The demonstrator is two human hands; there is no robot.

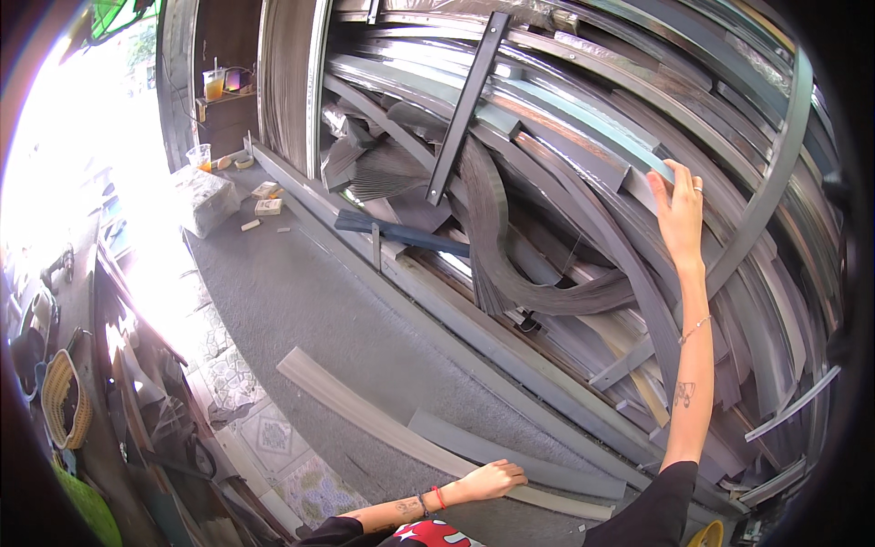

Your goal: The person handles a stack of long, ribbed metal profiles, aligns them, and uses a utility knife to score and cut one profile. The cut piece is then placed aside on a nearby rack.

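My right hand (679, 205) is raised to the rack and closed on the end of a long, pale teal strip (592, 123). Its thumb and fingers wrap the strip's near end, which lies among many grey profiles. Low in front of me, my left hand (492, 479) has its fingers curled in, and nothing shows in it. Beneath that hand runs a long beige strip (365, 419) on the grey surface. Beside it lies a wider grey strip (519, 460). Whether the left hand touches either one, I cannot tell.
A dark upright bar (469, 105) crosses the rack, with a looped grey ribbed strip (497, 228) hanging out below it. A navy brush-like bundle (401, 232) sits at the rack's edge. Small boxes (268, 207) and a plastic cup (199, 157) stand at the far left.
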